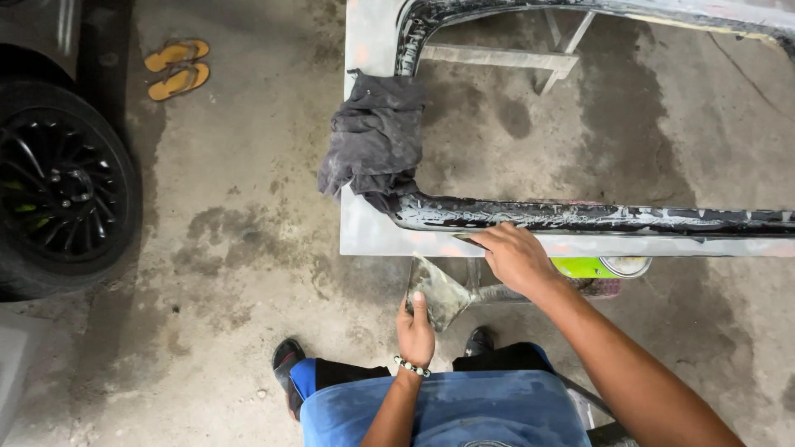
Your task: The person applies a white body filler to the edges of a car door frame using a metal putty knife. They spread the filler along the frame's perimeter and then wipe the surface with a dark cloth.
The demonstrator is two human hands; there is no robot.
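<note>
At the lower middle of the frame, the left hand (416, 329) grips a smeared grey board (439, 291), thumb on top. Just above, the right hand (515, 257) is closed on a small scraper (472, 241), pressed to the grey car bumper (389, 236). A dark rag (374, 136) hangs over the bumper's corner above; a black wheel (62, 190) sits at the left edge.

I see car body workshop — stained concrete floor (248, 273), black alloy car wheel (62, 190), sanded grey car body panel (373, 236) on stand.
</note>
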